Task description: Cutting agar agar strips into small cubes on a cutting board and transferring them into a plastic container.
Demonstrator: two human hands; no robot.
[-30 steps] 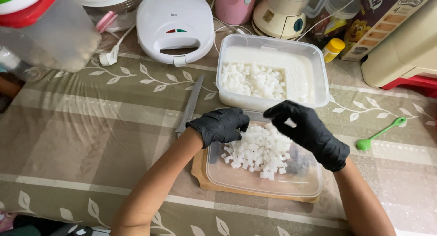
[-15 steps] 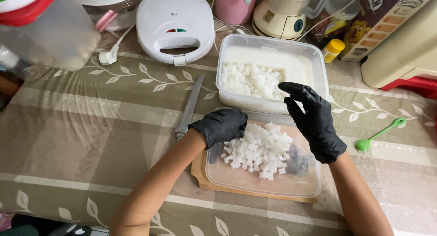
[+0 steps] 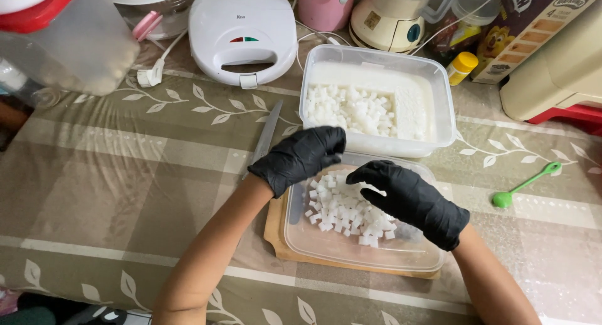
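Since the earlier frame, the right hand had dropped from the container's edge onto the white cubes, fingers curled together over the heap, while the left hand had lifted slightly, loosely cupped; whether it held cubes could not be told. Both wore black gloves. On the leaf-patterned counter sat a clear container with more cubes, then the lid on a wooden board, a knife and a green spoon.

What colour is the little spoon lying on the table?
The spoon is bright green, seen best in the head view, to the right of the gloved hands.
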